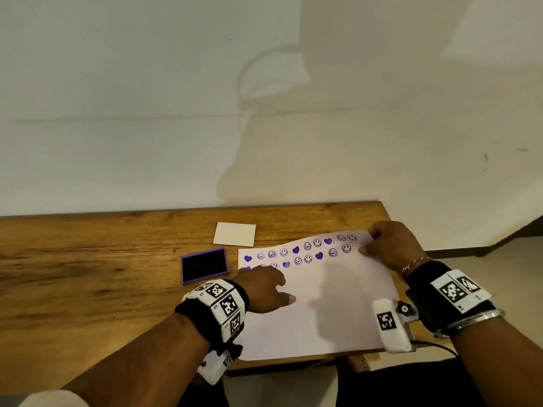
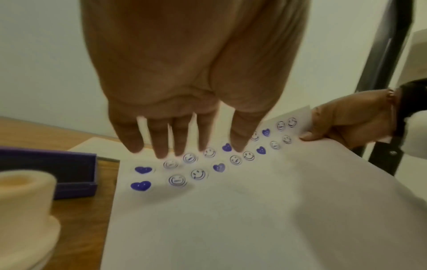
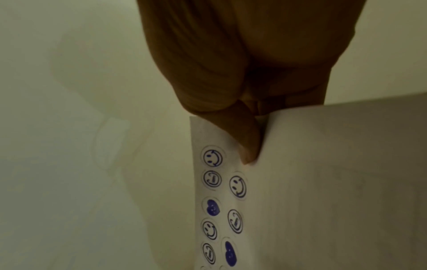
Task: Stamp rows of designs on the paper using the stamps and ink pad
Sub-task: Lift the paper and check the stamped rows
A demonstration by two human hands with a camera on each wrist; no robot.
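Both hands are on the paper [image 1: 317, 304], which lies on the wooden table [image 1: 88, 274] with its near edge reaching the table's front edge. Nearest on the sheet, the left hand [image 1: 261, 289] rests with fingers [image 2: 159, 138] straight and spread, tips at the stamped rows of purple hearts and smiley faces [image 1: 296, 254] (two full rows, a third begun). At the paper's far right corner the right hand [image 1: 390, 245] pinches the sheet between thumb [image 3: 248, 146] and fingers, lifting that corner off the table. Just left of the paper sits the purple ink pad [image 1: 204, 265], open. Beyond the paper's far left corner lies a small cream card [image 1: 235, 234]
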